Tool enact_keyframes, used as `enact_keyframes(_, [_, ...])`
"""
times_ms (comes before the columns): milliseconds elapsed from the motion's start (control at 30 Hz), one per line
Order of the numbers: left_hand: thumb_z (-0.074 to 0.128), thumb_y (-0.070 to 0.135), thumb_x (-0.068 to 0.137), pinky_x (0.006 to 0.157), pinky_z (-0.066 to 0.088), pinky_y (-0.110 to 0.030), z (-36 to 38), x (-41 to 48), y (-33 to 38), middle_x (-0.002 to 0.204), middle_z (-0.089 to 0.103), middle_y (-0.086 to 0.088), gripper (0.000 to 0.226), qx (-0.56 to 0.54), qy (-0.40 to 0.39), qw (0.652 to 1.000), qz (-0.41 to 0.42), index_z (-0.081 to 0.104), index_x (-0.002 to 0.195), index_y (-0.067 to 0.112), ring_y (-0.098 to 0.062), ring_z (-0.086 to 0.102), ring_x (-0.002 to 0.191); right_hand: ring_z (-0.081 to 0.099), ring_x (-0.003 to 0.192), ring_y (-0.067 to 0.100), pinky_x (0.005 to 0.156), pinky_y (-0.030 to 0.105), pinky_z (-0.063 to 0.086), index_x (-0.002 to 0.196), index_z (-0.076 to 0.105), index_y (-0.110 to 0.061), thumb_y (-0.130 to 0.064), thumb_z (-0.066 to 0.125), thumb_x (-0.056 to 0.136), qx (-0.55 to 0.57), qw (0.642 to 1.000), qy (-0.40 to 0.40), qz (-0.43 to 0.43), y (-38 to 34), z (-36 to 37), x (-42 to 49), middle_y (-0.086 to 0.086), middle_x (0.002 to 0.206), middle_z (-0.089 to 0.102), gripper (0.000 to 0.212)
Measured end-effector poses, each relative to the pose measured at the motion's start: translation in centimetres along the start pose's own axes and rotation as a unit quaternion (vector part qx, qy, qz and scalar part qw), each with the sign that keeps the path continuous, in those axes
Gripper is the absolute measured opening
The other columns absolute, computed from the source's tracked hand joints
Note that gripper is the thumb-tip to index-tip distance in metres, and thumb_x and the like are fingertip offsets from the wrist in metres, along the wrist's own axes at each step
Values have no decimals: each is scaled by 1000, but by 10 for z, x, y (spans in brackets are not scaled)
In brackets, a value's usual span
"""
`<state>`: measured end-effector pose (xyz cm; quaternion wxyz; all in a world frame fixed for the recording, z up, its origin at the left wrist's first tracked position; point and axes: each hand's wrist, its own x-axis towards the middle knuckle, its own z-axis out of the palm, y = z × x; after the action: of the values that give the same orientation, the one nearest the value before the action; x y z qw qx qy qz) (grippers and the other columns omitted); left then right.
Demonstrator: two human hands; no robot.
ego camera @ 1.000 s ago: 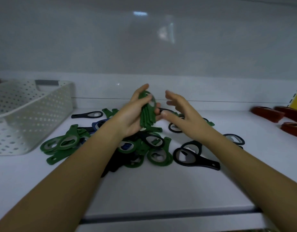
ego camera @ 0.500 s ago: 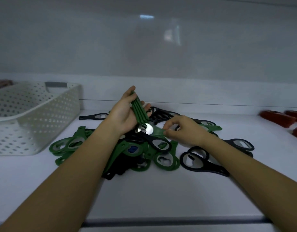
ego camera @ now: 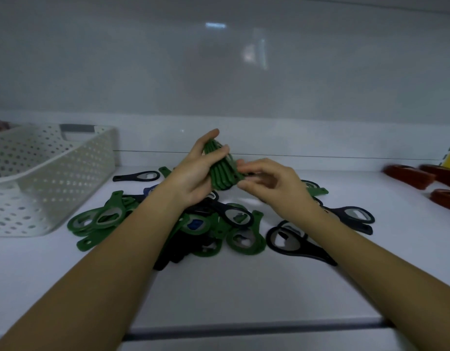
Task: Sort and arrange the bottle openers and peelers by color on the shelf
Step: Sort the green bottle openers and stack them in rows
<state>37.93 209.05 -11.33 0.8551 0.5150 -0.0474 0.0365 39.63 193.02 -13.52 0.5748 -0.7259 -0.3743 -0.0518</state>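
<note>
Head view shows the left hand (ego camera: 191, 176) gripping a stack of flat green plastic bottle openers (ego camera: 222, 173) above the mixed pile (ego camera: 244, 240), the right hand (ego camera: 274, 183) pinching its right edge, where the handles probably need squaring flush.

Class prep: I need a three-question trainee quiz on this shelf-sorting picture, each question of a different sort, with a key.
1. True or false: the left hand grips a stack of green openers.
2. The white basket stands: A) left of the loose pile; B) right of it; C) on top of it.
3. Fill in: the items at the far right of the shelf are ____ in colour.
Key: 1 true; 2 A; 3 red.
</note>
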Motion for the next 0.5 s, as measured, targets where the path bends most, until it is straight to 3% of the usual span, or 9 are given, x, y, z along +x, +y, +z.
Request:
enact_keyframes(133, [43, 13, 98, 71, 58, -34, -4, 0, 3, 108, 54, -17, 27, 3, 10, 1000, -13, 52, 118, 28, -22, 65, 82, 60, 100, 1, 95, 24, 47, 105, 62, -30, -15, 68, 82, -115, 983, -131, 54, -5, -20, -1, -13, 109, 64, 29])
enact_keyframes(233, [42, 12, 98, 77, 55, -38, -7, 2, 5, 97, 53, -13, 29, 10, 18, 1000, -11, 50, 120, 30, -23, 61, 86, 53, 111, -4, 105, 28, 36, 110, 56, -32, -21, 73, 78, -184, 931, -277, 149, -4, -34, -2, -17, 112, 63, 38])
enact_keyframes(333, [42, 10, 98, 80, 54, -40, -9, 3, 6, 95, 52, -11, 33, 14, 28, 999, -14, 49, 123, 30, -23, 61, 87, 50, 112, -9, 99, 19, 37, 114, 53, -36, -23, 75, 76, -200, 919, -288, 183, -4, -38, -3, -20, 109, 63, 46])
enact_keyframes(500, [42, 10, 98, 77, 53, -39, -8, 2, 5, 95, 52, -12, 31, 21, 33, 999, -21, 50, 121, 29, -25, 61, 86, 55, 104, -5, 92, 14, 40, 105, 61, -37, -24, 74, 76, -244, 905, -296, 182, -6, -42, -3, -15, 101, 64, 35])
